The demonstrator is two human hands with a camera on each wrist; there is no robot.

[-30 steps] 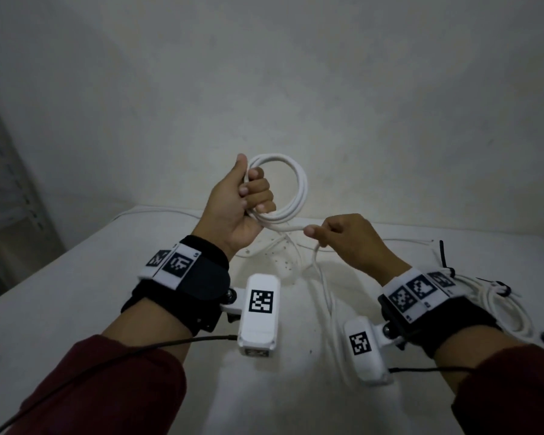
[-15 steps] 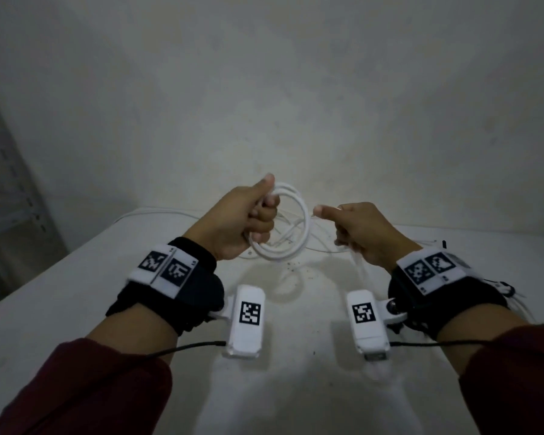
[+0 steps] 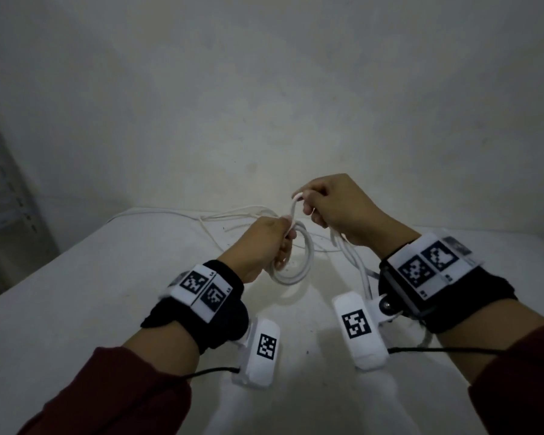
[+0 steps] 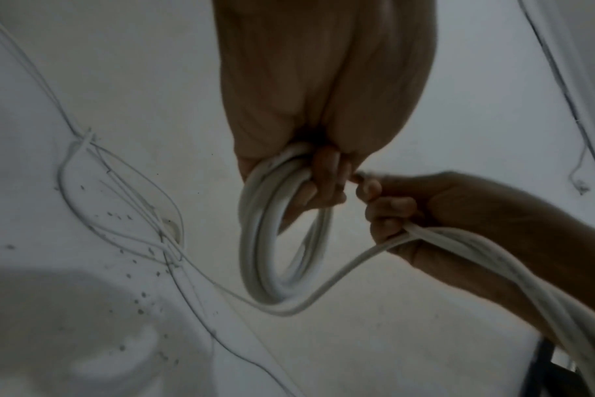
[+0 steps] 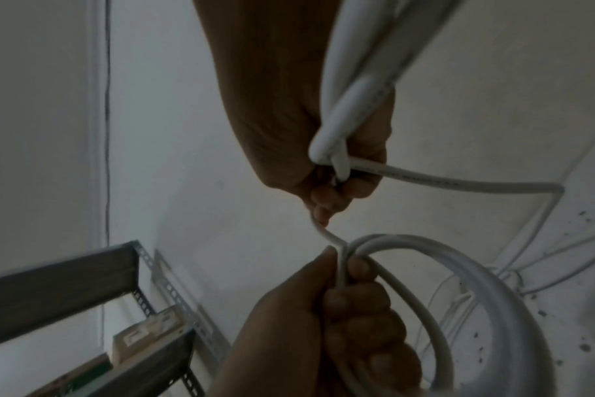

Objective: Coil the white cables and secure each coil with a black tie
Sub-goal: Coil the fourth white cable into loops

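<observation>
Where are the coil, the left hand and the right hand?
coil (image 3: 307,262): head view, right side of the loops.
left hand (image 3: 259,246): head view, back of the hand.
right hand (image 3: 343,205): head view, back of the hand.

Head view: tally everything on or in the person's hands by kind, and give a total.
Hands: 2, left hand and right hand
Black wristbands: 2, left wristband and right wristband
White wrist cameras: 2, left camera and right camera
White cable coil: 1
Total: 7

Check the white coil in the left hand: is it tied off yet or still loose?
Still loose. The left hand grips the coil bare, no black tie shows on it, and the right hand holds uncoiled cable.
</observation>
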